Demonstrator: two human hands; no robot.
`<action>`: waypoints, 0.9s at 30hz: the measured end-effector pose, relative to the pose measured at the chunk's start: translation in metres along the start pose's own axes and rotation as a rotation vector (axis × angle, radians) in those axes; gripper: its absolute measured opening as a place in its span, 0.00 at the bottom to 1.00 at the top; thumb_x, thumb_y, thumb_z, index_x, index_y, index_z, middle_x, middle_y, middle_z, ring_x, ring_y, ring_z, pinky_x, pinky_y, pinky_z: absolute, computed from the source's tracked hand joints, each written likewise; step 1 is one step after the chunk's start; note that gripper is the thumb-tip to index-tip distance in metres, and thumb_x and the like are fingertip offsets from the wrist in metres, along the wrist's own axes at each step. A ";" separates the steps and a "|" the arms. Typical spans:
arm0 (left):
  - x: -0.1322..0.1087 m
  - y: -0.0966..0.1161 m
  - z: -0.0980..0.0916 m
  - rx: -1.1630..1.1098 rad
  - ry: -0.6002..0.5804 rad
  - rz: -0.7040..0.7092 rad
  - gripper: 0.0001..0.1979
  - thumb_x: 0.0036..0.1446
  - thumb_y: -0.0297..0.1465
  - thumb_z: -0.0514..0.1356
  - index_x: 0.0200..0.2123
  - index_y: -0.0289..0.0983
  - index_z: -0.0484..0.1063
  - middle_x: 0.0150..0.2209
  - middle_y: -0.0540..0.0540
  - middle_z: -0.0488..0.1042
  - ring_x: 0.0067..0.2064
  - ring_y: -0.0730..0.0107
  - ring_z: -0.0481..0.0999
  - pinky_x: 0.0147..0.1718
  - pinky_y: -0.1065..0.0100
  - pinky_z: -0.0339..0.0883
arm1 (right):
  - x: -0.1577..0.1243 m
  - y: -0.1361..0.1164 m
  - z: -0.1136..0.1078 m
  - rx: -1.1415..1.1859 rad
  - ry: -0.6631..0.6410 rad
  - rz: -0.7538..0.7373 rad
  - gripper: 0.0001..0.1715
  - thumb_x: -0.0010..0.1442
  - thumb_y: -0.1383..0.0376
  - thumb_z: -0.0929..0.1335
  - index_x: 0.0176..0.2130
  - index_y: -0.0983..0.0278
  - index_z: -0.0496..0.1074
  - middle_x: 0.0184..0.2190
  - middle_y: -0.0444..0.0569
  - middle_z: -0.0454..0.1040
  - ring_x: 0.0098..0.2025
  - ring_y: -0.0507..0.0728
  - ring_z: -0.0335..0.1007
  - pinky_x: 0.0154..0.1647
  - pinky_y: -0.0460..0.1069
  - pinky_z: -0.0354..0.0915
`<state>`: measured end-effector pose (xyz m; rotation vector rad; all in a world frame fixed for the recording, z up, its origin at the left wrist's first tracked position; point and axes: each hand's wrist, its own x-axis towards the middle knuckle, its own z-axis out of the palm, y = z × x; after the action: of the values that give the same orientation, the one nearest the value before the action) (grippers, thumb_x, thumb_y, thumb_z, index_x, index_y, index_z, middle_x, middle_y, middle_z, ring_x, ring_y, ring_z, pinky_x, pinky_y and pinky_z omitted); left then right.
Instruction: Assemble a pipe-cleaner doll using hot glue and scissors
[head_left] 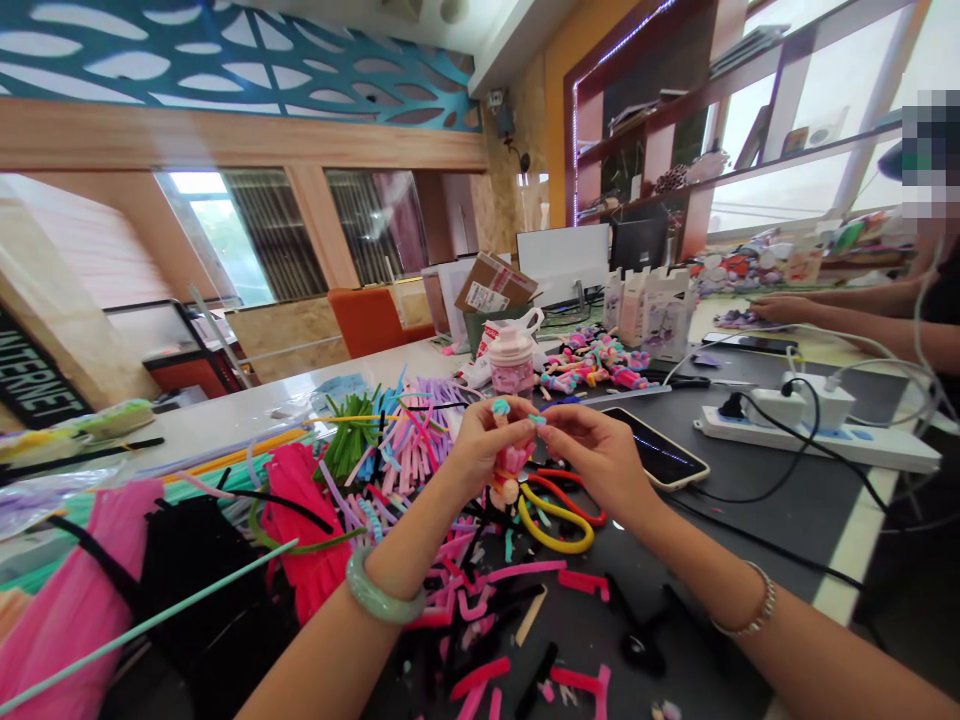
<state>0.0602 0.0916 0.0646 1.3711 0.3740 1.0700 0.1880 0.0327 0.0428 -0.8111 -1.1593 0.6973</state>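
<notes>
Held up over the dark table, a small pipe-cleaner doll (514, 458) in pink with a turquoise top sits in the fingers of my left hand (474, 440). My right hand (600, 450) is closed in a pinch on a short turquoise pipe-cleaner piece (538, 421), right beside the doll and close to my left thumb. Parts of the doll are hidden behind my left fingers. Just below my hands lie scissors with yellow and red handles (561, 540). Cut pink pipe-cleaner pieces (480, 678) are strewn nearer to me.
Bundles of pipe cleaners (420, 440) crowd the left, with pink ones (296, 510) in front. A lidded jar (511, 362) and finished dolls (592, 358) stand behind. A phone (660, 450) and a power strip (825, 435) with cables are right. Another person's arm (817, 305) reaches in.
</notes>
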 end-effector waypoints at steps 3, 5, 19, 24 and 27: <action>0.000 0.000 0.000 0.005 -0.008 0.003 0.13 0.34 0.30 0.71 0.26 0.33 0.75 0.18 0.54 0.69 0.19 0.82 0.64 0.21 0.76 0.56 | 0.000 -0.001 0.000 0.020 -0.005 0.011 0.16 0.43 0.55 0.75 0.29 0.64 0.75 0.25 0.44 0.76 0.23 0.50 0.67 0.26 0.46 0.66; 0.000 -0.001 0.000 0.007 -0.019 0.010 0.12 0.35 0.30 0.71 0.26 0.33 0.75 0.17 0.54 0.69 0.19 0.82 0.64 0.21 0.76 0.56 | 0.001 -0.001 0.001 0.027 -0.003 0.023 0.16 0.42 0.56 0.75 0.28 0.64 0.75 0.23 0.44 0.75 0.22 0.49 0.66 0.25 0.46 0.65; 0.002 -0.004 0.000 -0.025 0.019 -0.025 0.17 0.31 0.32 0.73 0.28 0.33 0.75 0.20 0.53 0.72 0.21 0.80 0.68 0.23 0.76 0.60 | 0.003 -0.004 -0.001 0.071 0.022 0.111 0.18 0.36 0.55 0.77 0.24 0.65 0.74 0.18 0.42 0.73 0.20 0.49 0.64 0.23 0.46 0.63; 0.002 -0.005 0.001 -0.011 0.040 -0.025 0.18 0.29 0.34 0.74 0.23 0.33 0.72 0.17 0.54 0.70 0.19 0.80 0.65 0.21 0.75 0.59 | 0.004 -0.004 -0.001 0.049 0.025 0.093 0.18 0.37 0.54 0.77 0.23 0.65 0.74 0.17 0.42 0.72 0.20 0.49 0.63 0.23 0.46 0.63; 0.002 -0.005 0.003 0.004 0.074 -0.024 0.18 0.28 0.36 0.74 0.20 0.33 0.71 0.16 0.54 0.68 0.18 0.80 0.64 0.21 0.74 0.58 | 0.004 -0.002 -0.002 0.035 0.029 0.076 0.18 0.38 0.54 0.77 0.22 0.65 0.74 0.17 0.42 0.71 0.20 0.49 0.63 0.23 0.47 0.63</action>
<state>0.0653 0.0919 0.0612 1.3296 0.4458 1.1024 0.1908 0.0345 0.0466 -0.8369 -1.0918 0.7636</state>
